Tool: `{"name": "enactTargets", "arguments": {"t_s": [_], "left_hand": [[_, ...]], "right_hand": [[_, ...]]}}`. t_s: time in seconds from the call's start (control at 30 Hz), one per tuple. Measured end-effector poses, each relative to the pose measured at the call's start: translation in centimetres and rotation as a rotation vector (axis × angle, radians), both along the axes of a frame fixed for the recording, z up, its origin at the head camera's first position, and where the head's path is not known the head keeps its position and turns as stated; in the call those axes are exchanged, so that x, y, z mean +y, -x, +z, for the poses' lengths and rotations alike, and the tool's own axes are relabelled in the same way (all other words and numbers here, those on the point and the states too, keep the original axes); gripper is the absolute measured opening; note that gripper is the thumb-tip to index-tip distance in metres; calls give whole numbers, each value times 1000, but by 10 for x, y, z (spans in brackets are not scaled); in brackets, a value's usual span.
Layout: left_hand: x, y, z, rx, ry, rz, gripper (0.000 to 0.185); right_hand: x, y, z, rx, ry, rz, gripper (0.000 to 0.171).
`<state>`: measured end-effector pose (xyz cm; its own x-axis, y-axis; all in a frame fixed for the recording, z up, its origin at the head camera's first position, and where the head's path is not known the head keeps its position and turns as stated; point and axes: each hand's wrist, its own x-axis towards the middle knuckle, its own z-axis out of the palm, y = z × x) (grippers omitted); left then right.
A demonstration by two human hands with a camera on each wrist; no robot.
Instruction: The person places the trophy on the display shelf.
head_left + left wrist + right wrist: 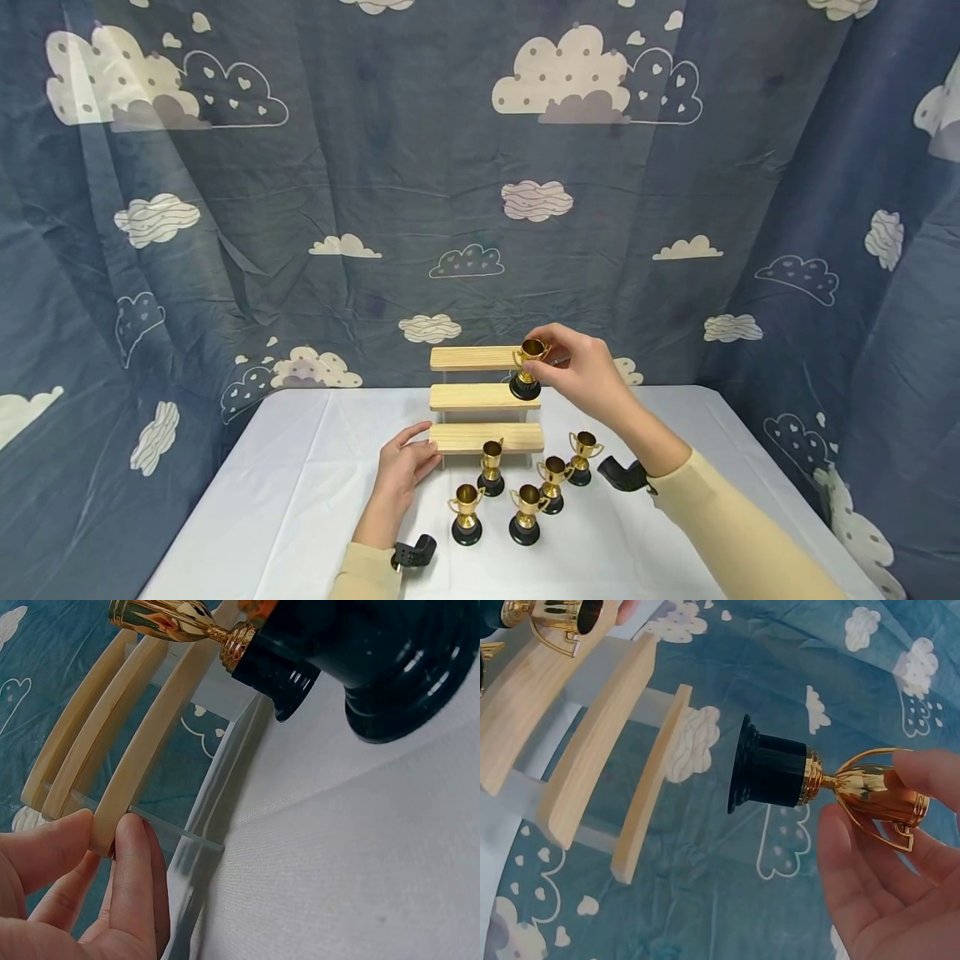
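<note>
My right hand point(588, 373) grips a small gold trophy cup point(780, 771) by its bowl, with thumb and fingers around the handles. Its black base overlaps the right end of the middle board point(476, 397) in the head view, while the right wrist view shows the base apart from the boards. A three-tier wooden display stand with clear side supports stands at the back of the table. At its lowest board point(468, 437), the left end is pinched between the thumb and fingers of my left hand point(401, 468).
Several more gold trophies stand on the white-covered table point(300, 492) before the stand, one trophy point(491, 468) close by the lowest board, another trophy point(582, 458) off its right side. A blue cloud-print curtain point(397, 167) hangs behind and at both sides.
</note>
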<state>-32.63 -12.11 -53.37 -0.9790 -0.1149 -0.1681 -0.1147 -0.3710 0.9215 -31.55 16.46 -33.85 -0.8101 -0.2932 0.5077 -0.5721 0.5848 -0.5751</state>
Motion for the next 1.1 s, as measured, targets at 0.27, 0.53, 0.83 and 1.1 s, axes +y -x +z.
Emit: {"name": "enactTargets", "arguments": {"t_s": [0.27, 0.53, 0.83, 1.1], "left_hand": [[-1, -1, 1, 4, -3, -1, 56], [-1, 0, -2, 3, 5, 2, 56], [1, 0, 0, -6, -2, -3, 55], [0, 0, 1, 0, -5, 0, 55]], "right_hand": [[-10, 21, 4, -45, -11, -11, 31], [-20, 43, 7, -50, -23, -5, 31], [-34, 64, 9, -101, -7, -5, 33], [-45, 95, 7, -140, -24, -22, 36]]}}
